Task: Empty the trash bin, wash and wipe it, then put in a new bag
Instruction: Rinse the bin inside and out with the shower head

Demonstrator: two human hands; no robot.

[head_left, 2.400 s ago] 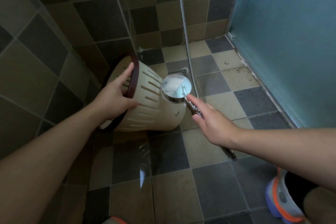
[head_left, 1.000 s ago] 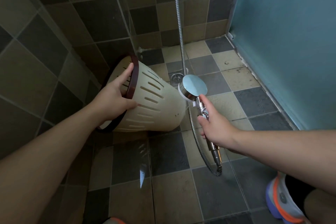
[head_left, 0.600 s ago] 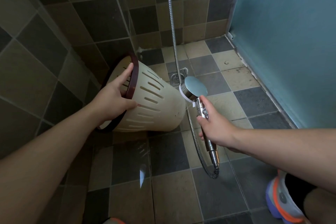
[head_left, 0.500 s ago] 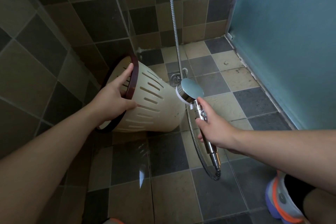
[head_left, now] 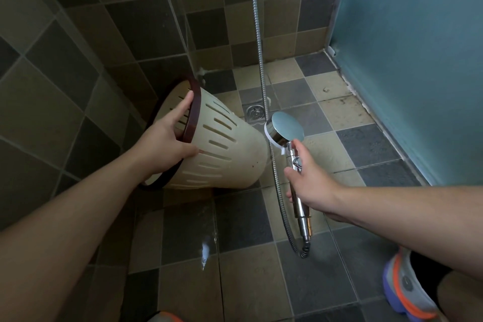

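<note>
The trash bin (head_left: 224, 149) lay tipped and bagless, left hand (head_left: 167, 146) gripping its rim, right hand (head_left: 311, 178) holding the shower head (head_left: 286, 131); no water visible, washing, wiping, bagging remained.

Tiled shower corner, dimly lit. Checkered wall tiles in olive-tan and dark grey (head_left: 136, 21) at 9 to 12 o'clock. Clear glass partition edge (head_left: 180, 21) running down toward the corner at 11 o'clock. Frosted teal glass panel (head_left: 418, 60) at 1 to 3 o'clock, meeting the floor along a grimy sealed joint. Checkered floor tiles in beige and slate grey (head_left: 248, 269) from centre to 6 o'clock, wet, with a bright reflection at 6 o'clock. Square metal floor drain (head_left: 254, 112) just above centre, near 12 o'clock.
</note>
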